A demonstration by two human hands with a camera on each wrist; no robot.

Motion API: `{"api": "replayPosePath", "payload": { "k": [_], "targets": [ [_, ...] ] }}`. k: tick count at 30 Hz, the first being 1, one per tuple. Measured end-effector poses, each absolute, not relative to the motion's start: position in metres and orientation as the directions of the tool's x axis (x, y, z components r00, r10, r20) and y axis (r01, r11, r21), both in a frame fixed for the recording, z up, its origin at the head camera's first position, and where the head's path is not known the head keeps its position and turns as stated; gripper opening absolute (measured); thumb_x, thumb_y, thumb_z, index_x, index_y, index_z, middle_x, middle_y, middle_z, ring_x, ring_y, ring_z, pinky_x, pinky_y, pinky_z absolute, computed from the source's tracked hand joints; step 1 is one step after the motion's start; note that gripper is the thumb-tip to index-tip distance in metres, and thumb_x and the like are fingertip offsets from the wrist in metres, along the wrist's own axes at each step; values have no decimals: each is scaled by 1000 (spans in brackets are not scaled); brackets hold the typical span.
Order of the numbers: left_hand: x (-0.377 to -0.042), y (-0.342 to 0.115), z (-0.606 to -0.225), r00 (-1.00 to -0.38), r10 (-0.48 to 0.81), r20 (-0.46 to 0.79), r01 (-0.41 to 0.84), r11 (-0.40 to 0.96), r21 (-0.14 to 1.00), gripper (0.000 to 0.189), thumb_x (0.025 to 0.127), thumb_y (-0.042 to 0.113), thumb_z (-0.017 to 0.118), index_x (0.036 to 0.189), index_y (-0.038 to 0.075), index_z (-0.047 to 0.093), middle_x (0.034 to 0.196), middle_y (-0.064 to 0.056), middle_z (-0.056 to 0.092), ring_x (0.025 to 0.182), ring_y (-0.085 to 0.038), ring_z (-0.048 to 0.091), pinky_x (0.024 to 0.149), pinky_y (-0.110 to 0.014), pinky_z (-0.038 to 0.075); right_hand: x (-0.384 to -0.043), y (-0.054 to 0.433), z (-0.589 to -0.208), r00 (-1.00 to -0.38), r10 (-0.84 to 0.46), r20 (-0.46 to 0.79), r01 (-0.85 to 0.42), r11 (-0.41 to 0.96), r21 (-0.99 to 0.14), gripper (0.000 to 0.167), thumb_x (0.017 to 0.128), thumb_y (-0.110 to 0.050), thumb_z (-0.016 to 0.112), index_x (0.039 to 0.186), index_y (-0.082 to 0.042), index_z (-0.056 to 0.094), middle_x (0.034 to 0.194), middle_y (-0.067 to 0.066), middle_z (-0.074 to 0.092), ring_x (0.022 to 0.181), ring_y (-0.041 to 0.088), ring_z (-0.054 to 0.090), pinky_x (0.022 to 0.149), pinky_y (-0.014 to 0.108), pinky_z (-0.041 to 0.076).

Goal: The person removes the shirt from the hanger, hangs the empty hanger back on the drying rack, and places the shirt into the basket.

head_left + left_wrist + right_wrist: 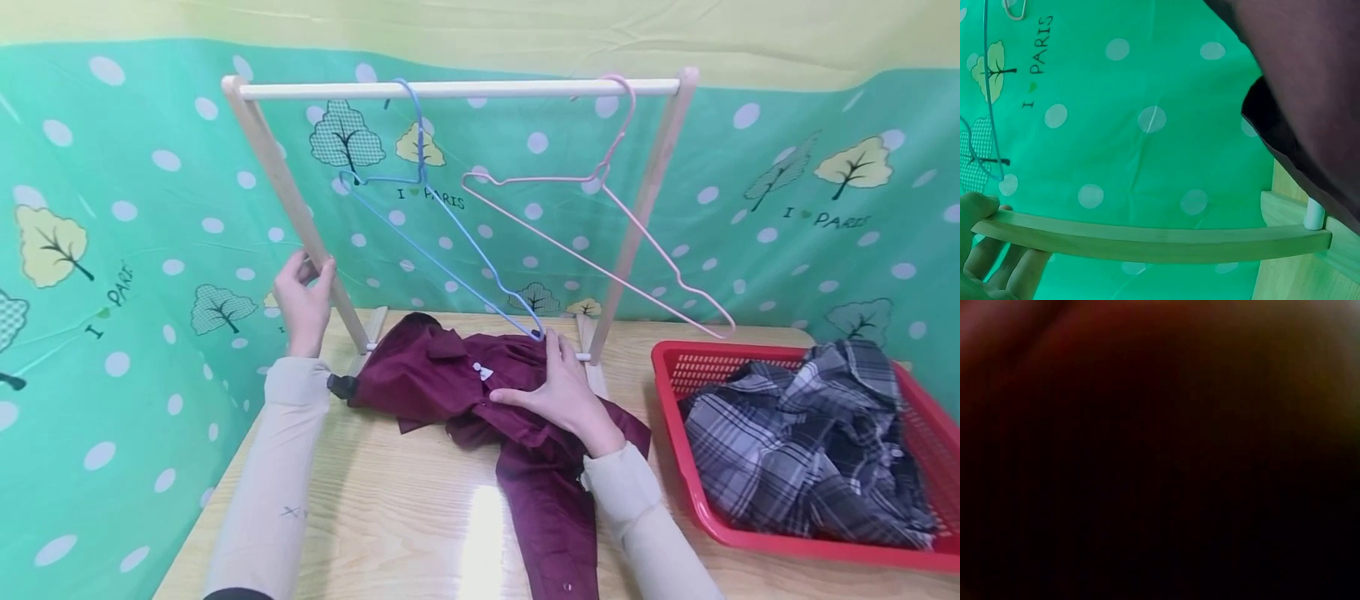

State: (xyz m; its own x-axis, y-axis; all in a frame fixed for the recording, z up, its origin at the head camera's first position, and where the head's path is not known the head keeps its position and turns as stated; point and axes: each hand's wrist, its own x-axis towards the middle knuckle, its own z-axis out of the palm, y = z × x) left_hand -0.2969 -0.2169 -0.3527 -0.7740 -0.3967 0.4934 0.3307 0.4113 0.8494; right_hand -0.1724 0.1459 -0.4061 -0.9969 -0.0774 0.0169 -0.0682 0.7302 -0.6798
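A wooden clothes rack with a white top bar stands at the back of the table. My left hand holds its left post, thumb on one side and fingers on the other. On the table a maroon shirt lies crumpled across the rack's base, one sleeve stretched toward me. Over this shirt is my right hand, thumb spread and fingers extended, fingertips right by the low end of a blue hanger. That hanger hangs from the bar beside a pink hanger. The right wrist view is almost wholly dark.
A red plastic basket stands at the right of the table, with a grey-black plaid shirt in it. Behind the rack hangs a green dotted curtain, which also runs along the left side. The wooden table shows in front.
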Motion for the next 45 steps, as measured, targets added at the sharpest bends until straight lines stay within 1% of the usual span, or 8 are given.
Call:
{"api": "replayPosePath", "payload": {
  "k": [6,9,13,18,24,33,39,45],
  "targets": [
    [-300,-219,-353,-771,-391,502,344,408,846,30,93,21,71,121,9,69,113,-17,72,101,-18,70,94,-33,58,-180,132,-408,-996,-85,0,-65,766,-640,140,58,-83,73,160,-13,6,164,23,7,149,44,13,113,67,31],
    [-300,-219,-353,-785,-390,482,330,395,857,32,93,21,71,123,9,68,116,-17,72,102,-18,70,95,-34,58,-183,125,-412,-995,-88,-37,-48,794,-606,142,57,-85,72,160,-17,1,165,21,4,150,45,8,107,74,32],
    [-300,-219,-353,-788,-387,479,324,402,857,32,93,20,71,122,7,68,115,-17,72,103,-20,70,95,-34,57,-187,117,-419,-991,-109,-75,-47,822,-567,144,56,-84,73,160,-23,-6,166,20,-1,150,47,2,100,84,27],
    [-301,-220,-353,-779,-394,489,328,409,852,32,93,20,71,121,5,68,113,-17,72,101,-18,70,95,-33,57,-193,111,-429,-991,-116,-73,-59,841,-538,142,56,-81,77,160,-25,-2,165,21,-1,148,51,5,94,89,23],
    [-302,-220,-353,-773,-394,498,337,410,848,32,93,20,71,120,5,68,112,-17,73,100,-17,70,94,-33,58,-199,107,-443,-989,-119,-83,-59,855,-514,142,54,-78,80,160,-29,-1,164,27,2,147,55,7,90,91,24],
    [-301,-220,-354,-786,-396,475,320,397,860,31,93,21,72,121,9,69,115,-16,72,103,-19,70,96,-35,57,-205,101,-457,-977,-140,-161,-65,915,-399,134,55,-73,83,160,-27,13,162,28,8,142,57,20,89,88,30],
    [-301,-220,-354,-783,-397,478,322,399,858,30,92,22,72,120,10,69,114,-17,72,103,-19,70,97,-37,57,-208,99,-461,-976,-131,-172,-67,940,-334,123,56,-68,87,157,-26,30,161,27,14,139,55,27,89,86,34],
    [-300,-219,-355,-776,-399,487,321,414,851,29,93,23,71,119,11,70,113,-16,73,103,-19,70,96,-36,57,-207,97,-461,-976,-144,-161,-92,952,-293,111,56,-66,87,149,-21,45,153,25,30,134,53,32,86,85,38]
  ]
}}
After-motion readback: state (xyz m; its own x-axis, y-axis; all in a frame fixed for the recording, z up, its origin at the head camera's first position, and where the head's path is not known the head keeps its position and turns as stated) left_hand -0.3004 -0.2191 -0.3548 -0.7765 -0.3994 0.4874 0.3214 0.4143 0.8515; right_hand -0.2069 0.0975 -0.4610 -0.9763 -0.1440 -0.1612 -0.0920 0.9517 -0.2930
